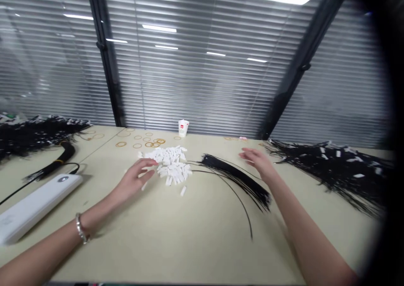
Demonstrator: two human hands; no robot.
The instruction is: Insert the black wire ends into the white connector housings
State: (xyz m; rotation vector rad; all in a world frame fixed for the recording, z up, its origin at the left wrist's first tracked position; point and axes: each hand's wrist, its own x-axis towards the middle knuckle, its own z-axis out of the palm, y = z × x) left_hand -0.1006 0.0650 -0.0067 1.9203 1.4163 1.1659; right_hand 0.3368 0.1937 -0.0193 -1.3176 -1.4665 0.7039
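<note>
Fingers of the left hand [133,180] stand apart beside small white oblong pieces [175,172]; the right hand [259,163] seems loosely spread near thin black wires [235,176]. Light pinches suit such pieces.

So your table [164,252] is pale, kinda cream, with a seam running across the left side. You've got a pile of little white pieces [173,166] in the middle, and a bundle of black wires [236,177] just right of it — a few strays fanned out. Tan rubber bands [121,144] and a paper cup [183,128] sit toward the back. Far left, there's a dark wire heap [41,132], a banded bundle [63,154] and a long white device [38,206] with a black cable [75,166] — plus another messy heap [334,166] on your right.
</note>
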